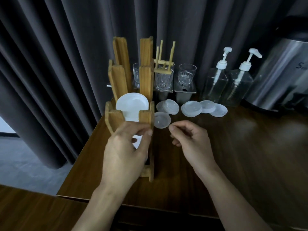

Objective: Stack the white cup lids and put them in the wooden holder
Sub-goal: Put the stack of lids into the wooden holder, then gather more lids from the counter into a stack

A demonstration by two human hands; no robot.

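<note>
White lids (139,143) sit gripped in left hand (125,147) at wooden holder (146,117) near slot. Right hand (190,139), loosely curled, empty, hovers by loose lid (161,120) right of holder. Lower stack level, edges aligned.

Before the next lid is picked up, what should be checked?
1. Holder upright on table: ok.
2. Room above the stack in holder: ok.
3. White lid in left hand seated in holder: cannot tell, fingers hide it.
4. Right hand free: ok, holds nothing.
5. Nearest loose lid lying flat, just beyond right hand: ok.
6. All lids stowed: not ok, several others lie on table.
</note>
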